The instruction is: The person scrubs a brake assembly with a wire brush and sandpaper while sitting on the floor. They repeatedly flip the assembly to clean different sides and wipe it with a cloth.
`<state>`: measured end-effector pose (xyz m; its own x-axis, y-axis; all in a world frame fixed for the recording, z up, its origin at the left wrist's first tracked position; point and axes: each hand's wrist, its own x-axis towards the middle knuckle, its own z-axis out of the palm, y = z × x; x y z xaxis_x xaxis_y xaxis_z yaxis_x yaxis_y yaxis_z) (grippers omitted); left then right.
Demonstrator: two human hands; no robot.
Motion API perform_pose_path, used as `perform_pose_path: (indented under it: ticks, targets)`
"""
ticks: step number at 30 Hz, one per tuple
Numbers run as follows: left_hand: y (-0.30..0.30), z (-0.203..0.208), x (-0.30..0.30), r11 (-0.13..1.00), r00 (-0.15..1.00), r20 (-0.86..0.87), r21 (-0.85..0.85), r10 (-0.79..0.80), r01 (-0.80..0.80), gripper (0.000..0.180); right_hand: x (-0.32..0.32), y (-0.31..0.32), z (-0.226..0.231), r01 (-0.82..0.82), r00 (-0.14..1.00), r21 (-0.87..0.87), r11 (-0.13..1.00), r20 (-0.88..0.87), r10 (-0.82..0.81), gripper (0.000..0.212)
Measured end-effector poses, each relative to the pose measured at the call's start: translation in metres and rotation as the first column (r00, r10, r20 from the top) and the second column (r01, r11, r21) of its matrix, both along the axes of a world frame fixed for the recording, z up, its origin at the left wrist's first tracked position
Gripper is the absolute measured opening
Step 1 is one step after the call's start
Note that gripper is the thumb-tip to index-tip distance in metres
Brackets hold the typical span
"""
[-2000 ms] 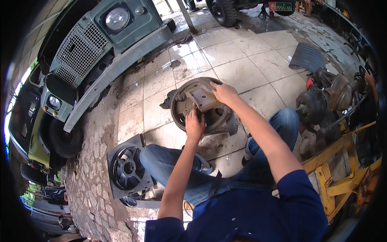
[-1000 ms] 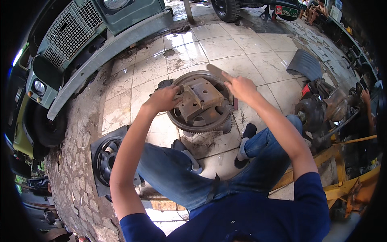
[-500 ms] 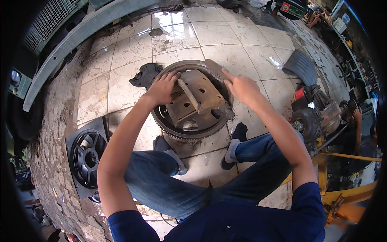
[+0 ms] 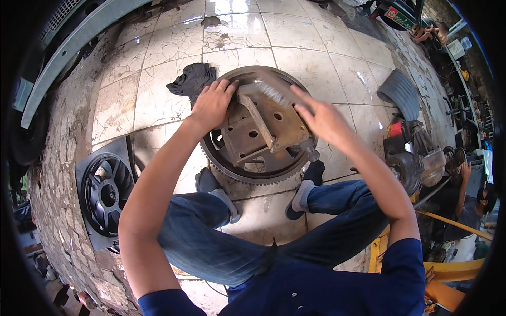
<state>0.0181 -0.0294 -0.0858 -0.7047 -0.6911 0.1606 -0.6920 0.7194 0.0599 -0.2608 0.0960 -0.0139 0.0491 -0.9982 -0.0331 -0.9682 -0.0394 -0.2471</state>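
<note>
On the tiled floor between my feet lies a round toothed flywheel (image 4: 259, 177), with a rusty metal bracket (image 4: 287, 129) on top of it. The bracket has several holes and a raised rib. My left hand (image 4: 212, 104) grips the bracket's far-left edge, above the flywheel's rim; the thumb is hidden. In my right hand (image 4: 326, 120) is a wire brush (image 4: 273, 90), blurred by motion, its bristles over the bracket's far edge. A knob-like metal piece (image 4: 312, 152) shows at the flywheel's near-right edge.
A dark crumpled cloth (image 4: 192, 81) lies left of the flywheel. A black cooling fan (image 4: 107, 195) stands at the left. At right are a ribbed black mat (image 4: 400, 94), greasy machine parts (image 4: 414, 163) and a yellow frame (image 4: 456, 269). Another person (image 4: 469, 205) is at the far right.
The wire brush has swept over the bracket's far side with my right hand. My left hand stays at the bracket's far-left edge. The whole view has shifted slightly.
</note>
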Motion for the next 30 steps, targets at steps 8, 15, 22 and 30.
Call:
perform_pose_path:
  ticks: [8,15,22,30]
  targets:
    - [0.001,0.016,-0.003,0.997,0.998,-0.005,-0.029,0.069,-0.069,0.064,-0.033,0.024,0.006,-0.056,0.992,-0.044,0.997,0.113,0.061,0.05]
    - [0.008,0.023,-0.008,0.999,0.997,-0.066,0.03,0.036,-0.034,0.073,-0.039,0.056,0.011,-0.105,0.959,-0.075,0.992,0.258,0.12,0.053]
    - [0.027,0.041,-0.018,0.968,0.986,-0.118,0.209,-0.115,0.138,0.074,-0.047,0.066,0.016,0.003,0.967,0.051,0.999,0.253,-0.016,0.053]
    - [0.026,0.055,-0.012,0.926,0.968,-0.167,0.297,-0.188,0.231,0.058,-0.051,0.073,0.026,0.058,0.907,0.105,0.993,0.41,-0.097,0.054]
